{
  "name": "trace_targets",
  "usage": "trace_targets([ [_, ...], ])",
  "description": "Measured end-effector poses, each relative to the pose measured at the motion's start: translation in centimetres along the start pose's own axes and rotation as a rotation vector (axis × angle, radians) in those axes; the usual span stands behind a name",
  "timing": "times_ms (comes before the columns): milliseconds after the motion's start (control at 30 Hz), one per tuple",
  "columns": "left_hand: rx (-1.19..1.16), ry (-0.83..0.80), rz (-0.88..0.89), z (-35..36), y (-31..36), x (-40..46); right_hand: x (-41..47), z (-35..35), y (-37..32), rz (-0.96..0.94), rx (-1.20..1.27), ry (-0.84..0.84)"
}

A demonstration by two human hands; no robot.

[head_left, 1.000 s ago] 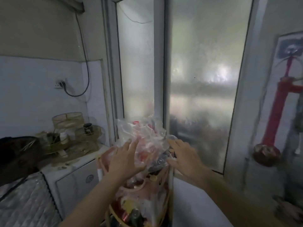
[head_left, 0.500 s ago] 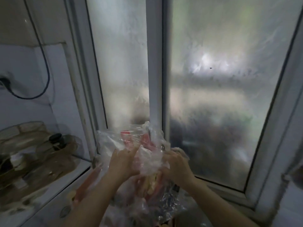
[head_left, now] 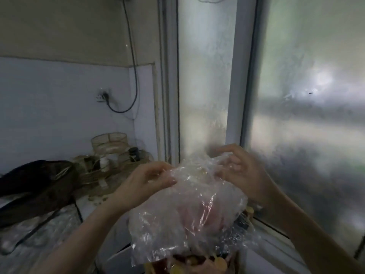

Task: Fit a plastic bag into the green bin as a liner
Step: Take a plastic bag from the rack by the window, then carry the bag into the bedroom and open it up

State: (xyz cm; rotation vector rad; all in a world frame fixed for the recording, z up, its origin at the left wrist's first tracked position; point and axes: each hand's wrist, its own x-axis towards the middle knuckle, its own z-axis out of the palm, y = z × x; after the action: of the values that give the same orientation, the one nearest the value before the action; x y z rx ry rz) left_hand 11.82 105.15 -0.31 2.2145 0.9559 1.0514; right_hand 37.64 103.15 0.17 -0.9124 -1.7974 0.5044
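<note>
- My left hand [head_left: 152, 179] and right hand [head_left: 240, 171] both pinch the crumpled plastic bag [head_left: 189, 210], held up near the window [head_left: 308, 115].
- No green bin in sight; I judge the lining barely started.

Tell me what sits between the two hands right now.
Head view: the crumpled top of the clear plastic bag spans the gap, the left hand and right hand each pinching it.
</note>
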Motion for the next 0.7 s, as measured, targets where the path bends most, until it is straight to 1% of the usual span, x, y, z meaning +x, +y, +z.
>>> trace_targets([
  [67, 0.021, 0.095, -0.045, -0.9, 1.6, -3.7, -0.4, 1.2, -2.3, -0.066, 0.061, -0.115],
  [167, 0.045, 0.302, -0.151, -2.4, 3.5, -10.3, -1.5, 4.4, -5.9, -0.159, 0.065, -0.285],
  [333, 0.083, 0.625, -0.388, -5.3, 7.7, -25.1, -4.8, 13.3, -12.1, -0.322, 0.050, -0.476],
  [367, 0.081, 0.732, -0.435, -6.1, 9.1, -29.4, -6.0, 16.0, -13.9, -0.345, 0.100, -0.543],
  [433, 0.020, 0.917, -0.489, -7.0, 11.2, -35.2, -8.1, 19.4, -15.7, -0.318, 0.246, -0.664],
  [467, 0.000, 1.042, -0.521, -7.7, 12.8, -39.2, -9.6, 22.0, -17.2, -0.318, 0.335, -0.740],
  [533, 0.007, 1.232, -0.569, -8.9, 16.2, -46.9, -12.9, 26.8, -20.6, -0.306, 0.461, -0.883],
  [633, 0.099, 1.440, -0.620, -9.8, 22.3, -58.4, -19.3, 34.3, -28.4, -0.369, 0.557, -0.993],
  [700, 0.187, 1.522, -0.677, -9.9, 26.6, -65.7, -24.5, 39.0, -34.7, -0.417, 0.607, -1.021],
])
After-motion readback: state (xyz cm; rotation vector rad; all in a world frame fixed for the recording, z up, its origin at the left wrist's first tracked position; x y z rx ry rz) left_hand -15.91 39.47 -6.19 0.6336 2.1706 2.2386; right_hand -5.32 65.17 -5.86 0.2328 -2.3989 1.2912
